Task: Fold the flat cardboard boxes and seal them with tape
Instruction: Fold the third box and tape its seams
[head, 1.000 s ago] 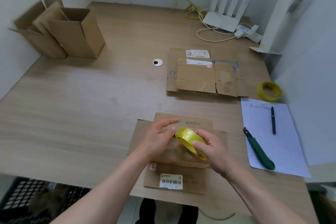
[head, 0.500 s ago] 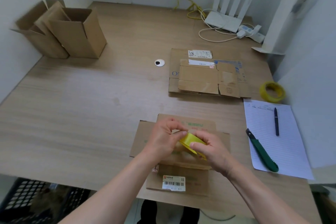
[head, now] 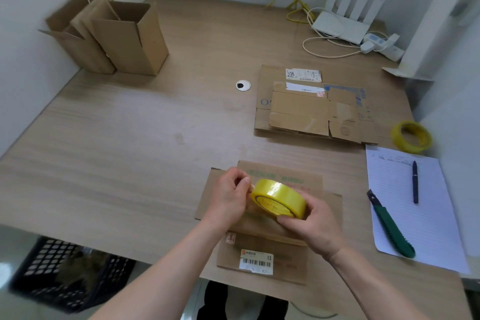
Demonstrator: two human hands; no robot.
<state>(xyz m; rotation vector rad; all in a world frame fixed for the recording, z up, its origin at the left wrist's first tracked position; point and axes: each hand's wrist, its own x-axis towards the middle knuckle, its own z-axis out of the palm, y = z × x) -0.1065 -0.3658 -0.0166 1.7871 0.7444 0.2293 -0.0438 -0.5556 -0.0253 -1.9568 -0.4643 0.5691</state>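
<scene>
While over flat box [head: 262, 254]: yellow tape roll [head: 279, 199]
Right hand [head: 315, 226]: grips roll
Left hand [head: 228, 199]: pinches roll's left edge

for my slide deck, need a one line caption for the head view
Right hand holds a yellow tape roll while left hand picks at its end above a flattened brown cardboard box.

2 bare forearms; no sleeves.
</scene>
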